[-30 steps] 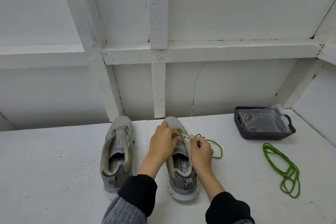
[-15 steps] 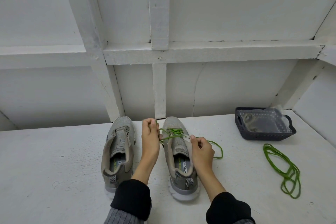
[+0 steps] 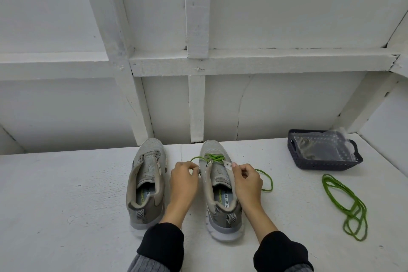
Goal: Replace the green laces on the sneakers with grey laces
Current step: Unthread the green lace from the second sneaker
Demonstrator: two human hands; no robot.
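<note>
White bench (image 3: pixel 66 194), right sneaker (image 3: pixel 220 194) in the middle, green lace (image 3: pixel 212 158) only left in its top eyelets. Left hand (image 3: pixel 183 180) pinches one strand, right hand (image 3: pixel 248 180) pinches the eyelet flap. Yank crooked and the aglet probably jams.

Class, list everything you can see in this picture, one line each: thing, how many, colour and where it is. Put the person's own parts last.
Left sneaker: one, grey, unlaced, on the white table.
Right sneaker: one, grey, beside the first, partly laced.
Threaded green lace: one, in the right sneaker's front eyelets, its end trailing to the right.
Loose green lace: one, coiled on the table, right side.
Basket: one, dark, back right, holding a clear plastic bag.
Left hand: pinches the threaded lace.
Right hand: grips the right sneaker's eyelet flap.
Sleeves: two, black.
</note>
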